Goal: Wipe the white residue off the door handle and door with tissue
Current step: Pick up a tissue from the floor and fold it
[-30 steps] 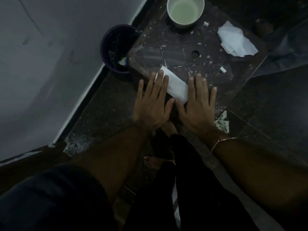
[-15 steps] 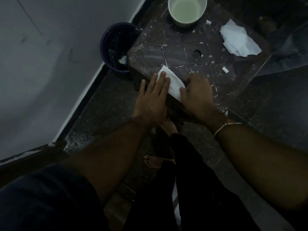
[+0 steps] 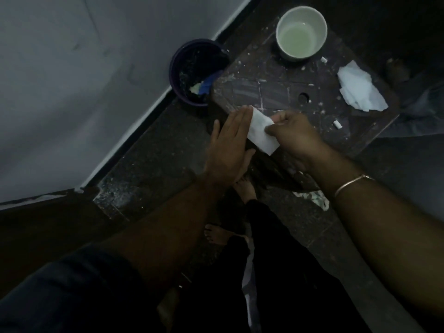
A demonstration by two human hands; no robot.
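Observation:
A folded white tissue lies at the near edge of a dark stool top speckled with white residue. My right hand pinches the tissue's right side between thumb and fingers and lifts it slightly. My left hand lies flat, fingers together, its tips resting on the tissue's left end. No door or door handle is in view.
On the stool stand a white bowl of pale liquid and a crumpled tissue, with small white bits scattered around. A dark bucket sits on the floor beside the grey wall. Another crumpled tissue lies on the floor.
Both hands lay flat on the tissue a second ago. My right hand has since curled, pinched the tissue's right side and raised it. My left hand stays pressed on the left end.

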